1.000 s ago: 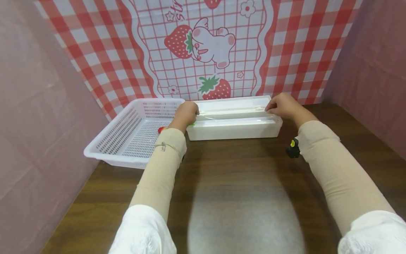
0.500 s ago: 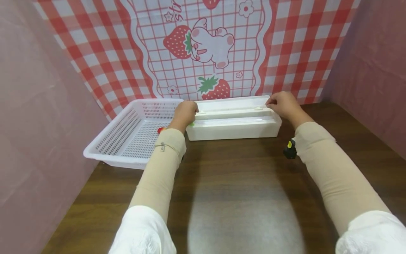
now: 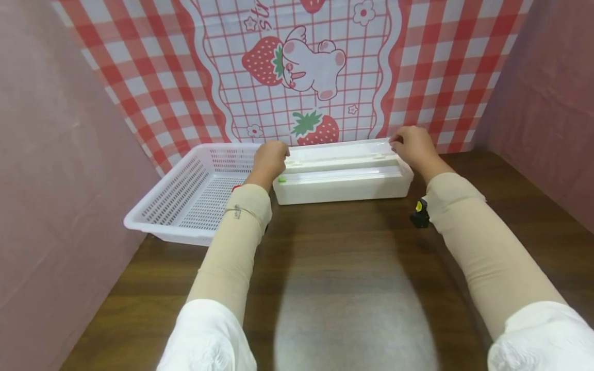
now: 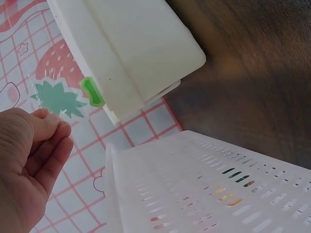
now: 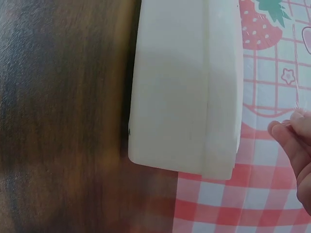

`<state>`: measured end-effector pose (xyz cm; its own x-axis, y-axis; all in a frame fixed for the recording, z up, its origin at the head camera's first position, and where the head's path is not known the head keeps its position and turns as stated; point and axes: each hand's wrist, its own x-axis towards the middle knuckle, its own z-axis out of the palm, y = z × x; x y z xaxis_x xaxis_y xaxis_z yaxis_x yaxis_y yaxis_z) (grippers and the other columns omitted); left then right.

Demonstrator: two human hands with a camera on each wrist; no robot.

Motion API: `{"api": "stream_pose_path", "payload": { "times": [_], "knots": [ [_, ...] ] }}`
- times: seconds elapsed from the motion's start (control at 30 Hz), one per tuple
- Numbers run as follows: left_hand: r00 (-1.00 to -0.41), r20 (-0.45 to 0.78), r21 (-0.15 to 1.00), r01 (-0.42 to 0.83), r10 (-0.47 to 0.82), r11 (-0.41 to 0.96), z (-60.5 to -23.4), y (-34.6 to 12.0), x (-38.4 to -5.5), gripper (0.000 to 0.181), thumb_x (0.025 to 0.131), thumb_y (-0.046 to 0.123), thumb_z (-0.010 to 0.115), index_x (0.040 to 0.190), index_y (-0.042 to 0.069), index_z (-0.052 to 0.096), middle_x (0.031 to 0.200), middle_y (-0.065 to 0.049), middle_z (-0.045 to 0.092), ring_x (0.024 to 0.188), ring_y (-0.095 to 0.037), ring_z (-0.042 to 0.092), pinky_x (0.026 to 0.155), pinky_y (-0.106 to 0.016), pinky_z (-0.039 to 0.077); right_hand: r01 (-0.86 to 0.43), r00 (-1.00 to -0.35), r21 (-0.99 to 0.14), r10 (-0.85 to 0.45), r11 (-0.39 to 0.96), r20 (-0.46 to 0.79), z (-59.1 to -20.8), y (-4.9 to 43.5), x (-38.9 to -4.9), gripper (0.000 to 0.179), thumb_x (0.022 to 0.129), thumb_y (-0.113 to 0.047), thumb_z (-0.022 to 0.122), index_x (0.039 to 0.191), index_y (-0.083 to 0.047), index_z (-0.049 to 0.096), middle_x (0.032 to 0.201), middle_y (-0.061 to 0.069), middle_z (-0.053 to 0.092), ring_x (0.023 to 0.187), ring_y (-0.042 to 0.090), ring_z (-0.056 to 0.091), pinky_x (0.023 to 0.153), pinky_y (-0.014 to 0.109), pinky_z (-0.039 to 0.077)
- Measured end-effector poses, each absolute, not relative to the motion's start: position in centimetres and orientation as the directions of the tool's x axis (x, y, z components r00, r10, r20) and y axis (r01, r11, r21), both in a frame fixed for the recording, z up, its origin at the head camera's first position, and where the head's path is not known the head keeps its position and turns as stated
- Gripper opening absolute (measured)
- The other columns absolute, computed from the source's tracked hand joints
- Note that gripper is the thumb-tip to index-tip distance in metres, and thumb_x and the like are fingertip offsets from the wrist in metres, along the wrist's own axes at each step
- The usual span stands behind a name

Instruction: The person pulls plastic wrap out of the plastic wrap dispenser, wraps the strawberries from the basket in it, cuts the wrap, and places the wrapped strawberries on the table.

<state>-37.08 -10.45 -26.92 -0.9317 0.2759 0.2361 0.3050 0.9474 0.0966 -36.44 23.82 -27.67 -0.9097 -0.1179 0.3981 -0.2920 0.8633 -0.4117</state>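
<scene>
A long white cling film dispenser (image 3: 343, 191) stands against the back cloth with its lid tipped back. My left hand (image 3: 269, 162) is at its left end and my right hand (image 3: 414, 148) at its right end, both at about the height of the raised lid. Clear cling film (image 5: 297, 92) shows as a thin shiny edge at the right fingertips. In the left wrist view, thumb and fingers pinch the other end of the film. A green slider (image 4: 91, 92) sits at the dispenser's left end, close to the left hand.
A white perforated basket (image 3: 169, 234) stands left of the dispenser, partly behind the left forearm. Something red (image 3: 235, 188) lies in it, and coloured things show through its slots. A brown wooden table (image 3: 343, 268) spreads in front; a red checked cloth (image 3: 431, 77) hangs behind.
Both hands have risen slightly and moved back from the dispenser's front, the right one more. The green slider shows more fully beside the left hand. The dispenser has stayed nearly in place.
</scene>
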Motion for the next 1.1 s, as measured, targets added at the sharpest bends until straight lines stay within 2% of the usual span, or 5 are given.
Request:
{"api": "stream_pose_path", "payload": {
  "times": [0.27,0.6,1.1],
  "knots": [
    [-0.928,0.290,0.087,0.270,0.235,0.959,-26.3,-10.3,-37.2,0.038,0.078,-0.008,0.063,0.111,0.009,0.070,0.112,-0.006,0.070,0.101,-0.025,0.064,0.089,-0.037,0.051,-0.301,-0.897,-0.441,-0.094,0.846,0.432,-27.1,23.6,-36.3,0.020,0.094,-0.004,0.055,0.104,0.010,0.065,0.102,0.029,0.064,0.094,0.041,0.055,0.088,0.055,0.044],
    [-0.924,0.296,0.076,0.274,0.241,0.959,-25.4,-10.4,-37.1,0.040,0.078,-0.009,0.060,0.113,0.008,0.070,0.113,-0.008,0.070,0.102,-0.028,0.064,0.092,-0.039,0.050,-0.262,-0.918,-0.488,-0.059,0.833,0.392,-26.4,23.6,-35.9,0.022,0.095,-0.005,0.053,0.109,0.008,0.064,0.109,0.028,0.062,0.097,0.039,0.051,0.091,0.054,0.044],
    [-0.919,0.318,0.071,0.270,0.235,0.960,-24.0,-10.1,-36.8,0.040,0.079,-0.008,0.061,0.113,0.009,0.070,0.115,-0.008,0.069,0.104,-0.028,0.063,0.092,-0.040,0.050,-0.233,-0.930,-0.515,-0.035,0.825,0.366,-25.0,23.8,-35.4,0.022,0.098,-0.010,0.054,0.110,0.006,0.064,0.108,0.024,0.061,0.094,0.034,0.050,0.079,0.047,0.046]
  ]
}}
